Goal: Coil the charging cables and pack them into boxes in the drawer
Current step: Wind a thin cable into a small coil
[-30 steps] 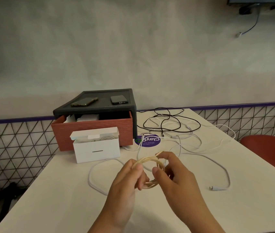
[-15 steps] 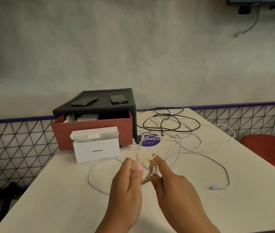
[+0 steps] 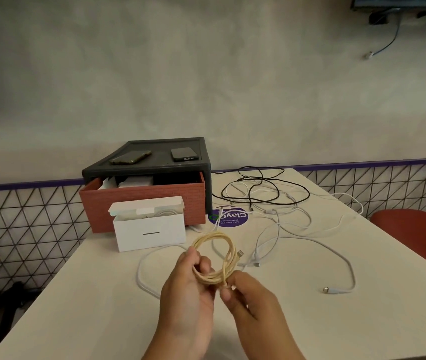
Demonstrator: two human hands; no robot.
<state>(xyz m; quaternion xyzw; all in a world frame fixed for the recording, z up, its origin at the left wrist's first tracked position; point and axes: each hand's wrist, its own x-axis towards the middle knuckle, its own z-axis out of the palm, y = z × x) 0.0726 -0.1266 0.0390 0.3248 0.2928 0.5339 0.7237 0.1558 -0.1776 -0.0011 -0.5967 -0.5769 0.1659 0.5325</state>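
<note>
A cream cable [image 3: 227, 252] is wound into a round coil above the white table [image 3: 362, 320]. My left hand [image 3: 189, 294] grips the coil's lower left side. My right hand [image 3: 248, 301] pinches the coil's bottom, where one plug end sits. The other plug sticks out at the coil's right. An open white box [image 3: 152, 231] with a white cable inside stands in front of the red drawer [image 3: 141, 201], which is pulled out of a dark grey cabinet [image 3: 154, 162]. Loose white cables [image 3: 297, 237] and a black cable [image 3: 266, 190] lie spread on the table.
Two phones [image 3: 183, 154] lie on top of the cabinet. White boxes sit inside the drawer. A purple round sticker [image 3: 228, 217] is on the table. A red chair [image 3: 414, 229] stands at the right. A wire mesh fence runs behind the table.
The coil was squeezed flat between both hands half a second ago; now it stands open as a round loop. My right hand has dropped to the coil's bottom.
</note>
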